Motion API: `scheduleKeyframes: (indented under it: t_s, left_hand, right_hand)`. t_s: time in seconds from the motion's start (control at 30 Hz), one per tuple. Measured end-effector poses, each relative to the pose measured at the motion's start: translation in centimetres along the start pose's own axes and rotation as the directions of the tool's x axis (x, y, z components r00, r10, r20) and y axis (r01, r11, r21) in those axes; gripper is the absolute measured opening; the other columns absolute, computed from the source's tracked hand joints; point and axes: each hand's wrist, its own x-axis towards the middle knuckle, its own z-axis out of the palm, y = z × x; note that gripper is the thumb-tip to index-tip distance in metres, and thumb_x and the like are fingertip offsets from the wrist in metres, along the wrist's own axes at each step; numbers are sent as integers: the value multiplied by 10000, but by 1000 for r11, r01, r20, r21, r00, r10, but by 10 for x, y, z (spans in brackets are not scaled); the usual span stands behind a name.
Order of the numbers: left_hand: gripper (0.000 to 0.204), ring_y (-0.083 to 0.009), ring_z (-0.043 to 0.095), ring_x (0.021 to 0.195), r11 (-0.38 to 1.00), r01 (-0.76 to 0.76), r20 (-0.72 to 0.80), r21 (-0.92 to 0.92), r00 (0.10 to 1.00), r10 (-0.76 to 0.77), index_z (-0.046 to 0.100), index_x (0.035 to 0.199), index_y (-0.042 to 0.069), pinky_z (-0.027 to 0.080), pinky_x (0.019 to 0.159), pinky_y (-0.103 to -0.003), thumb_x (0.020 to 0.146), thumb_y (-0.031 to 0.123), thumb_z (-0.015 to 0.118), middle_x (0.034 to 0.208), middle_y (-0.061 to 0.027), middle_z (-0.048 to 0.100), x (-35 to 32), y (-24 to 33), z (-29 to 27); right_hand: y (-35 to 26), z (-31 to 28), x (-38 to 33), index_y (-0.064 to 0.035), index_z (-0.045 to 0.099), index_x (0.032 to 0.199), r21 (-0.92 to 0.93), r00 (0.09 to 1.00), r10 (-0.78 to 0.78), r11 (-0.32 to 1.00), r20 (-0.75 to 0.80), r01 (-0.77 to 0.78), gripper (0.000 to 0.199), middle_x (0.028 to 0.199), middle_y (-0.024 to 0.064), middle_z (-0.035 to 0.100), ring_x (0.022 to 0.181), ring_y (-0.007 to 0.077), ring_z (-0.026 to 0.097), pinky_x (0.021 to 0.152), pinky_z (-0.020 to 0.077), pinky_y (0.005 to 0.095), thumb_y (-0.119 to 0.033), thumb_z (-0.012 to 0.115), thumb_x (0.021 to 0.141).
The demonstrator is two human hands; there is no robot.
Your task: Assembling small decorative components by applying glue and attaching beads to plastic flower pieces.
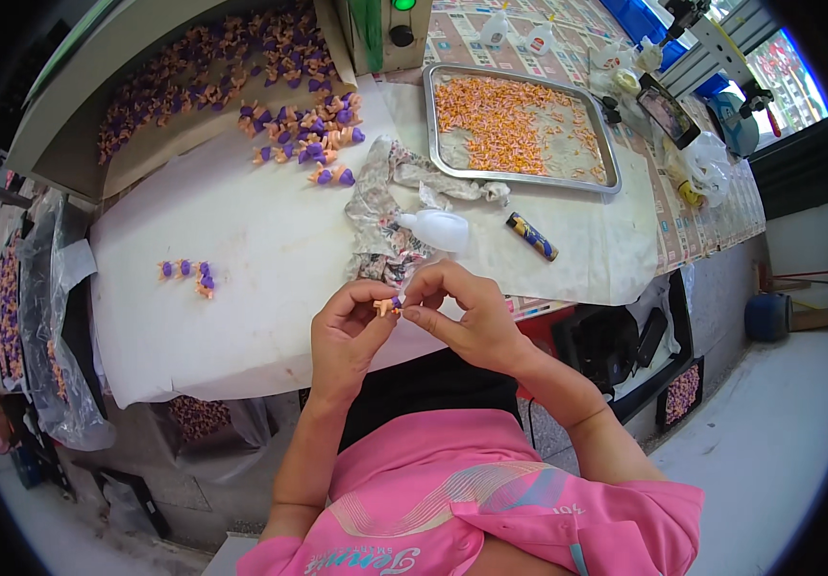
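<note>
My left hand (345, 331) and my right hand (460, 307) meet just over the table's front edge. Both pinch one small orange-and-purple toy piece (388, 304) between the fingertips. A few finished purple-and-orange pieces (188, 274) lie on the white cloth (241, 250) to the left. A larger heap of such pieces (304, 134) lies further back. A metal tray (520, 175) at the back right holds many small orange parts. A white squeeze bottle (438, 228) lies on a patterned rag (380, 206) just beyond my hands.
A small dark tube (531, 236) lies right of the bottle. A box with a green light (397, 29) stands at the back. A cardboard slope (164, 96) carries more purple pieces. Plastic bags (44, 317) of parts hang at the left. A phone (666, 110) rests far right.
</note>
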Motion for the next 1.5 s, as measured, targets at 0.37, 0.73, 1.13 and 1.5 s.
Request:
scheduleKeyframes:
  t_s: [0.37,0.73,1.13,1.5]
  left_hand:
    - [227,-97,575,942,995,-91,63,37,994,88,630,1040,-15,463,837,-226,837,-116,616,1060,-46,566,-12,-10,6]
    - [284,-146,564,997,926,-245,154,286,966,208,615,1033,-15,471,870,-262,778,-140,617,1095,-96,558,-11,-12,12]
    - [253,-158,578,979,893,-279,154,353,959,238,625,989,-21,478,871,-272,768,-142,605,1069,-110,583,-12,-15,12]
    - [233,-180,590,1009,930,-259,113,262,965,237,625,960,-30,475,902,-291,764,-151,591,1045,-120,597,-14,-17,9]
  right_hand:
    - [2,-5,-16,-37,607,905,-150,993,-114,982,-10,111,190,830,44,597,722,125,571,659,473,256,-7,748,781]
    - [11,-12,-19,-30,559,837,-143,997,-82,986,-4,81,205,806,46,603,704,128,584,640,475,261,7,751,774]
    - [15,-10,-25,-43,533,804,-182,995,-96,979,-28,90,238,777,40,600,670,107,553,598,448,250,-4,765,766]
    - [15,-3,-27,-36,566,844,-154,998,-36,988,-43,29,226,794,30,613,678,91,543,611,447,241,-34,778,768]
